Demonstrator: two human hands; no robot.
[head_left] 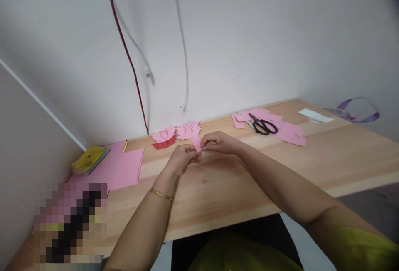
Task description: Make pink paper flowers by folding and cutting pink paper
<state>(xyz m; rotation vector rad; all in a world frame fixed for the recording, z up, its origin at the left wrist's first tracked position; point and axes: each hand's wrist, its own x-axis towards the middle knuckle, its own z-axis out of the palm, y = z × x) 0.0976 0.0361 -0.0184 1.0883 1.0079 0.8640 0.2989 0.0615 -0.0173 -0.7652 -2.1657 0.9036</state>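
Note:
A small pink paper piece (197,142) is pinched between my two hands above the middle of the wooden table. My left hand (184,158) has its fingertips closed on the paper's lower end. From the right, my right hand (218,143) grips the same piece, thumb and fingers together. Just behind my hands lie cut pink paper shapes with jagged edges (188,131), beside a folded red paper piece (164,142). Black-handled scissors (264,126) rest on pink paper cutouts (288,131) at the back right.
Large pink sheets (124,167) lie on the table (218,196) at left, under a yellow packet (90,159). A white strip (315,116) and a purple band (370,117) are at far right. Cables (132,61) hang along the wall. The lower left is pixelated.

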